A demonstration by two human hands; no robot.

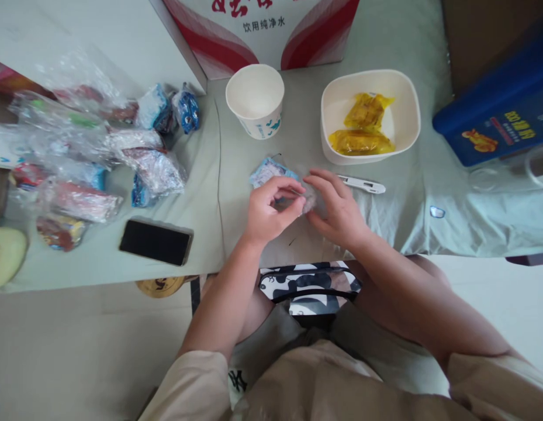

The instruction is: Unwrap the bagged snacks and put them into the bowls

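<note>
My left hand (273, 211) is closed, its thumb and forefinger pinched on a crumpled piece of clear plastic wrapper (310, 202). From the other side, the curved fingers and thumb of my right hand (339, 213) close around the same plastic. What lies inside the plastic, if anything, is too blurred to tell. Just beyond my left hand a blue and white packet (271, 169) lies flat on the cloth. A white utility knife (363, 184) rests beside my right hand, partly hidden behind its fingers.
A white paper cup (253, 96) and a white tub (405, 137) with yellow packets stand beyond my hands. At left are a black phone (156, 241) and a heap of plastic-wrapped packets (85, 158). A printed carton (271, 47) stands behind, a blue box (499, 99) at right.
</note>
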